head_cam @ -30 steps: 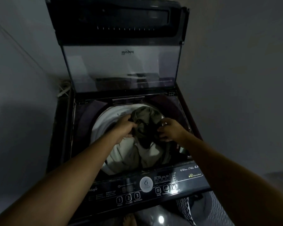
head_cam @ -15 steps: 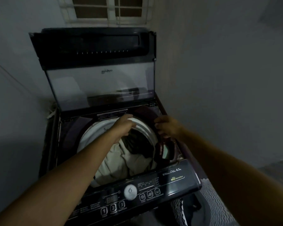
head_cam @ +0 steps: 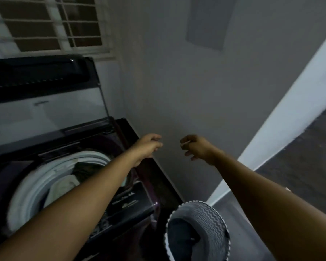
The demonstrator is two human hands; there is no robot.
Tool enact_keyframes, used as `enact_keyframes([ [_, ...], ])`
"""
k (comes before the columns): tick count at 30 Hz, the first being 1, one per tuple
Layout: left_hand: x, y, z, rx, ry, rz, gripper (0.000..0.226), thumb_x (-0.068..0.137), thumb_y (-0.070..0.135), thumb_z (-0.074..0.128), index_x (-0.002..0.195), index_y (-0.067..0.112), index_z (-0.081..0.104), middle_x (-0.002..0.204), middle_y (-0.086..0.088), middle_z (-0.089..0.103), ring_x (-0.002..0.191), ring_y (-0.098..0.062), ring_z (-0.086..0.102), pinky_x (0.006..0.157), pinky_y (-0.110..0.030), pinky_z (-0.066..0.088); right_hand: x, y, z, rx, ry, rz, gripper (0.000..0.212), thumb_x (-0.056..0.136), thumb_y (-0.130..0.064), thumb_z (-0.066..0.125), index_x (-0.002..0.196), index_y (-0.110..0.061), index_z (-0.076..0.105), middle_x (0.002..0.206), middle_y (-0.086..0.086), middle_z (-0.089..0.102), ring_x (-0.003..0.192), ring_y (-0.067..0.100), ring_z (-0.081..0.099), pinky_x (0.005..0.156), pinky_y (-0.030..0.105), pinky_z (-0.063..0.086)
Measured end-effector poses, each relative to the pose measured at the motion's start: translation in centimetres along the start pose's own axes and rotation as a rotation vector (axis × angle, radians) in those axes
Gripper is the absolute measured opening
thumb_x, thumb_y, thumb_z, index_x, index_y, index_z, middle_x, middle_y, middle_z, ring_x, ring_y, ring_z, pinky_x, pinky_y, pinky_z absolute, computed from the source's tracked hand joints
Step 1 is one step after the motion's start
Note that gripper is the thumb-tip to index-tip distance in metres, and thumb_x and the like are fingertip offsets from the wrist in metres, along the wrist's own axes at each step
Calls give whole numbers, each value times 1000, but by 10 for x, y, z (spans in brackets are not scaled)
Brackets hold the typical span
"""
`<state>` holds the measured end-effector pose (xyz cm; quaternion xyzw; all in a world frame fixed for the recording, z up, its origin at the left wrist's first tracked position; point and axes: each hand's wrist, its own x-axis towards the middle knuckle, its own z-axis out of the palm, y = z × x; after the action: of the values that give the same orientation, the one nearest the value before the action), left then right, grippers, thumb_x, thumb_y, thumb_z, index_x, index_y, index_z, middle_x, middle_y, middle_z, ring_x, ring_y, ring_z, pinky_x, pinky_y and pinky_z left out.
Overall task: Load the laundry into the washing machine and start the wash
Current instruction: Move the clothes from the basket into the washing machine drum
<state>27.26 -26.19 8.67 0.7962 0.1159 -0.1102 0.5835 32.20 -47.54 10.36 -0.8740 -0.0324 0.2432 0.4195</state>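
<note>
**Washer, two hands, basket**

One washer (head_cam: pixel 132 200), lid up, cut off at left. Laundry (head_cam: pixel 64 185) in drum: pale and dark pieces, blurred, partly behind left forearm.
Left hand (head_cam: pixel 149 146), right hand (head_cam: pixel 196 147): fingers loosely curled, empty, right of drum, clear of laundry.
One basket (head_cam: pixel 201 211), contents dark, unclear.

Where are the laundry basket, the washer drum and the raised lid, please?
laundry basket (head_cam: pixel 209 215), head view, on its woven inner wall.
washer drum (head_cam: pixel 32 183), head view, on its white rim.
raised lid (head_cam: pixel 45 113), head view, on its glass panel.
</note>
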Motion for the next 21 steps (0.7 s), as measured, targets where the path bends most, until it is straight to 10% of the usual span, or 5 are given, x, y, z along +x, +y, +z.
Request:
enact_keyframes([
  [11,26,-55,205,-15,-167,-218,31,99,19,57,129,23,59,122,-1,63,111,-15,60,84,-32,48,-18,216,-49,109,-1,227,24,98,-18,59,121,-14,65,112,14,70,100,32,71,76,42,59],
  [21,78,-251,307,29,-215,-563,28,98,23,58,126,26,59,122,-3,64,113,-18,60,90,-36,48,41,408,47,201,-79,393,16,88,-11,63,77,-21,68,70,-1,64,67,14,59,60,26,45],
])
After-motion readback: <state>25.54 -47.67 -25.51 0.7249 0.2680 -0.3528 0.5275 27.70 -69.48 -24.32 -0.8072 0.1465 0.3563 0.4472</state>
